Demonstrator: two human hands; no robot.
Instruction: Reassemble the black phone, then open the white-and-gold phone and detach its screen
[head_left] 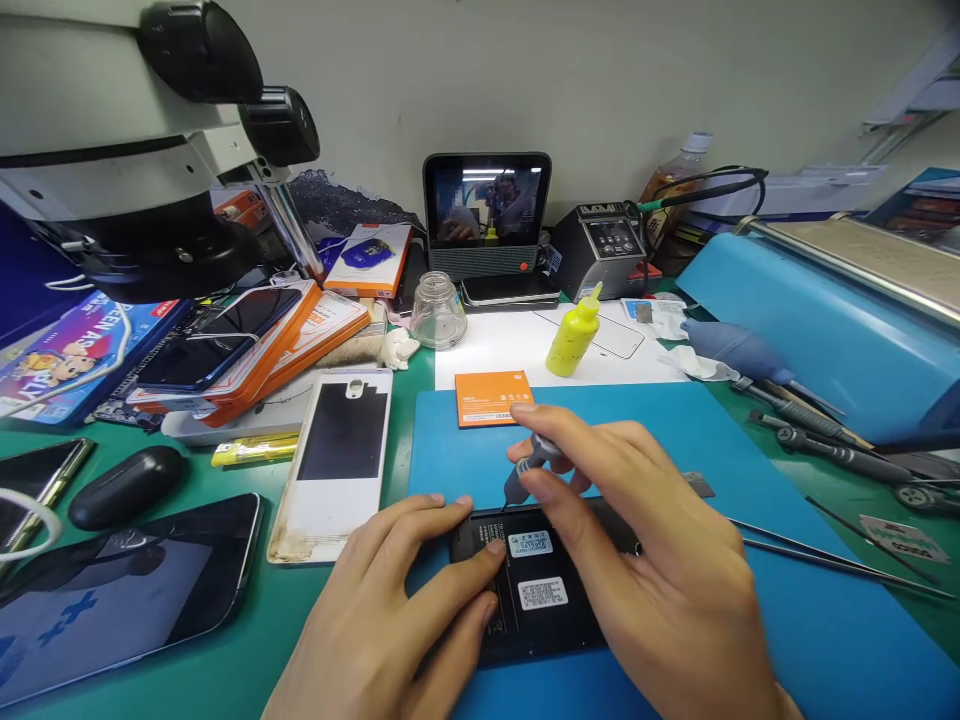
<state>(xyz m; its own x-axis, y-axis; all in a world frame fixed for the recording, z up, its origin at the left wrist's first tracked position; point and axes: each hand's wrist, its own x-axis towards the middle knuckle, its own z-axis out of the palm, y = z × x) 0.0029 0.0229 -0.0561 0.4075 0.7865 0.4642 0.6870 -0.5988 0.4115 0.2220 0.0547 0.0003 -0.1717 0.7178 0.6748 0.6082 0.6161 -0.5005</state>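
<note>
A black phone (544, 632) with its back cover off lies on the blue mat (442, 460), two white labels facing up. My left hand (382, 610) holds its left end, fingertips on the top edge and on the back. Between the thumb and fingers of my right hand (667, 550) is a small grey screwdriver (517, 484), its tip at the phone's upper edge. My palm hides part of the phone's right end. Just above the phone sits an orange battery (487, 405). Over to the left lies a white back cover (337, 515), inside up.
Tweezers (840, 568) lie at the right. Behind the mat stand a yellow squeeze bottle (573, 340), a glass jar (439, 315) and a smart display (486, 255). A microscope (127, 200) overhangs the left; phones, including a dark one (127, 600), lie below it.
</note>
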